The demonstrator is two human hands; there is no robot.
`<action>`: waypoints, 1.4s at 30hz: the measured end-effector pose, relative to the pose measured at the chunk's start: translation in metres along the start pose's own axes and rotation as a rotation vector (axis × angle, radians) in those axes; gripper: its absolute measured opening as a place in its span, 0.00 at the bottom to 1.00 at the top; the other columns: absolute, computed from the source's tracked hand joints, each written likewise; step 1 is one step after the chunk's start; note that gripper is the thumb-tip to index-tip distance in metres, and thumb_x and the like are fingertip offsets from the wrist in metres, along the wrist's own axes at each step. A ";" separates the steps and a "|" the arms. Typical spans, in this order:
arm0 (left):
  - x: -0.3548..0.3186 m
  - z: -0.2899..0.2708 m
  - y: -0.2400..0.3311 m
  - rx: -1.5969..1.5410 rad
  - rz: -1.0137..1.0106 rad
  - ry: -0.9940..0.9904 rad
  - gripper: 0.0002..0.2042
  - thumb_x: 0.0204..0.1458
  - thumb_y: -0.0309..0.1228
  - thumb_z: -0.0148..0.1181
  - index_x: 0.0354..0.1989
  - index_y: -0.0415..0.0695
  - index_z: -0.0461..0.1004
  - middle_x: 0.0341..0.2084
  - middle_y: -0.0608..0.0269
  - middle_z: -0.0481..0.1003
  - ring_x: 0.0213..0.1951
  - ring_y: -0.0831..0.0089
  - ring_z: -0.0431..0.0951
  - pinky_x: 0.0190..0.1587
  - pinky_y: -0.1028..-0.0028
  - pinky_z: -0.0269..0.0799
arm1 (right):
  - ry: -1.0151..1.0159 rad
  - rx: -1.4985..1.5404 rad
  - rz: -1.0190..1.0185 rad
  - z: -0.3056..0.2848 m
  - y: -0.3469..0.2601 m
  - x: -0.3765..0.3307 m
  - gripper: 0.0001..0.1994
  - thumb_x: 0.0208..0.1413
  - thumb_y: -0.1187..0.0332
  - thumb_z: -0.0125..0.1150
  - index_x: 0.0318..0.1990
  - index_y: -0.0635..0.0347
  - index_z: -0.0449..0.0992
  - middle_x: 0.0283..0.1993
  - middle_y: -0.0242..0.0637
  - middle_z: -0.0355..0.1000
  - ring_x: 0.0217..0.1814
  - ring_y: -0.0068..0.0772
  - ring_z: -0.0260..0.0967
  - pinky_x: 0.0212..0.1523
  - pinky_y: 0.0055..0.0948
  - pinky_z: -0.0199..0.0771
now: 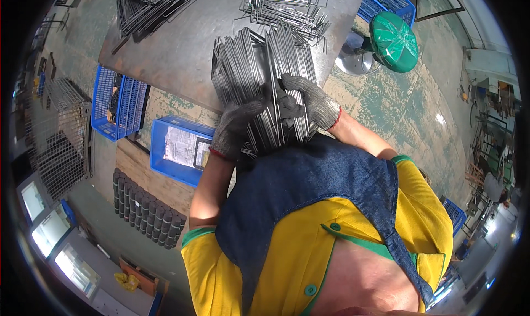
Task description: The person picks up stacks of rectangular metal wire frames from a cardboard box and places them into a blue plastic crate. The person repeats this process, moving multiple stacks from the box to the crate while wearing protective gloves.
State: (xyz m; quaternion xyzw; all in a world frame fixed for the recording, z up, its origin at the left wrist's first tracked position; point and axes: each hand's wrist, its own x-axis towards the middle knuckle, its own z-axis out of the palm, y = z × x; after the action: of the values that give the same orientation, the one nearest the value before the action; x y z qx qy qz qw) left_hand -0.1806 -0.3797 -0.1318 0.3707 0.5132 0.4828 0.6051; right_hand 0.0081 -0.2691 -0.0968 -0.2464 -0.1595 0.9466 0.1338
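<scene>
Two thick bundles of bent steel wire rods lie side by side at the near edge of a metal table, with a narrow gap between them. My left hand (238,122), in a dark grey knit glove, grips the near part of the left bundle (237,62). My right hand (309,98), in a matching glove with a red cuff edge, has its fingers curled over the right bundle (290,48). The near ends of the rods reach toward my blue apron (314,172). Part of the left fingers is hidden among the rods.
On the metal table (193,56) lie a loose heap of bent rods (284,9) and a stack of wire frames (149,6). Blue crates (157,150) stand at left, near a row of dark cylinders (144,208). A green-covered stool (393,42) stands at right.
</scene>
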 end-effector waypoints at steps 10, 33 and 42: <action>0.006 -0.018 -0.030 -0.104 -0.032 -0.022 0.18 0.47 0.26 0.56 0.48 0.32 0.68 0.40 0.58 0.74 0.39 0.72 0.75 0.42 0.76 0.72 | 0.140 0.082 0.119 -0.024 -0.012 0.013 0.13 0.56 0.67 0.50 0.43 0.68 0.69 0.37 0.47 0.72 0.36 0.38 0.73 0.35 0.45 0.78; -0.002 0.013 0.010 -0.349 -0.184 0.034 0.13 0.54 0.29 0.49 0.44 0.35 0.70 0.39 0.55 0.73 0.41 0.70 0.75 0.45 0.71 0.71 | -0.180 0.228 0.177 0.004 -0.009 0.008 0.22 0.56 0.56 0.50 0.46 0.69 0.67 0.39 0.54 0.70 0.38 0.48 0.72 0.41 0.42 0.75; 0.004 0.006 -0.001 -0.407 -0.166 0.062 0.19 0.51 0.29 0.51 0.50 0.34 0.66 0.39 0.56 0.73 0.40 0.69 0.75 0.44 0.72 0.71 | -0.052 0.244 0.021 -0.026 -0.014 -0.010 0.17 0.58 0.66 0.47 0.49 0.70 0.66 0.48 0.48 0.68 0.47 0.41 0.69 0.47 0.38 0.72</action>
State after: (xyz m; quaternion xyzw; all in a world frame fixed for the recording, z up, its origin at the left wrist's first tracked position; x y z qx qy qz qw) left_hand -0.1743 -0.3758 -0.1326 0.1825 0.4523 0.5362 0.6889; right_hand 0.0317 -0.2536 -0.1091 -0.2055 -0.0441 0.9663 0.1486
